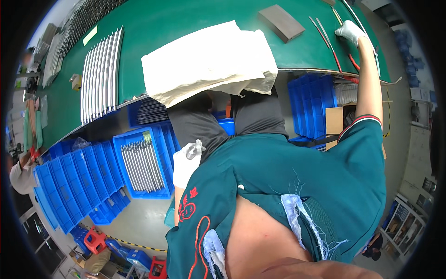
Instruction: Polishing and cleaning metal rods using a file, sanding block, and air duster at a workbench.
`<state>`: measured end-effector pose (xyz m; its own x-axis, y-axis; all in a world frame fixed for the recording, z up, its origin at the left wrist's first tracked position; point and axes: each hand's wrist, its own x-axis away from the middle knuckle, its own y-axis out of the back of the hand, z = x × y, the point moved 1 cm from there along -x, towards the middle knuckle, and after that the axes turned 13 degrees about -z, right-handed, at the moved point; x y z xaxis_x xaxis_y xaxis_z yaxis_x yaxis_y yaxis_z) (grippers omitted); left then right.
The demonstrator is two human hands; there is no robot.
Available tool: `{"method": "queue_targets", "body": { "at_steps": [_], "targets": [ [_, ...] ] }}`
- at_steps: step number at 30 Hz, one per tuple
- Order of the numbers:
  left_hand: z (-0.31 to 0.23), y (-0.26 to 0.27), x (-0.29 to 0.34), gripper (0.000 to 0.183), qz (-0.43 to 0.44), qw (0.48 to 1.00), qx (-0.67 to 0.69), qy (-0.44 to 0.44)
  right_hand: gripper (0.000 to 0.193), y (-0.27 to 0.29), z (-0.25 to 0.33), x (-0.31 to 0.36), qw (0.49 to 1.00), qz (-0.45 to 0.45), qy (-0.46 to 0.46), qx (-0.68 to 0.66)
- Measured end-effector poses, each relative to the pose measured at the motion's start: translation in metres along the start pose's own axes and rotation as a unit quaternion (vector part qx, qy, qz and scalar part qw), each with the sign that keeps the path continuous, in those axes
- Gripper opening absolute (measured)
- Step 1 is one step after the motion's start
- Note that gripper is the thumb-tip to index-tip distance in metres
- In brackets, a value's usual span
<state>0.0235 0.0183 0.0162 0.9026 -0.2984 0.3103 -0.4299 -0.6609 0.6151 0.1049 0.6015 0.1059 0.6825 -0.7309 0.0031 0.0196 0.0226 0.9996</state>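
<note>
My right hand (350,32), in a white glove, reaches to the far right of the green table (204,14). Its fingers are bunched together at the end of a thin yellowish rod (337,16); whether they grip it is unclear. Just left of it lie two thin tools, one with a red handle (336,59). A long metal rod (355,16) lies on its other side. My left hand (186,162), also white-gloved with grey-stained fingertips, is curled closed by my left thigh. What it holds, if anything, is hidden. A white cloth (209,63) hangs over the table's front edge onto my lap.
A grey-brown block (281,23) sits right of the cloth. At left, a row of metal shafts (102,72) lies on the table. Below stand a blue bin (121,158) of similar shafts and stacked blue bins (76,179). More blue bins (309,104) are under the right side.
</note>
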Motion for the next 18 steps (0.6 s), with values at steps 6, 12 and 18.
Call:
{"method": "queue_targets", "body": {
  "at_steps": [6,12,18],
  "targets": [
    [0.005,0.0,0.004,0.029,-0.004,0.999,0.014,0.032,0.028,-0.006,-0.002,-0.004,0.994,0.007,-0.035,-0.099],
    [0.001,0.004,0.007,0.023,-0.016,1.0,0.002,-0.022,0.025,-0.01,-0.006,-0.017,0.98,-0.048,0.098,0.164],
    [0.017,0.01,0.007,0.021,-0.058,0.994,0.014,-0.097,0.019,-0.03,-0.004,-0.037,0.953,-0.029,0.184,0.239]
  ]
}}
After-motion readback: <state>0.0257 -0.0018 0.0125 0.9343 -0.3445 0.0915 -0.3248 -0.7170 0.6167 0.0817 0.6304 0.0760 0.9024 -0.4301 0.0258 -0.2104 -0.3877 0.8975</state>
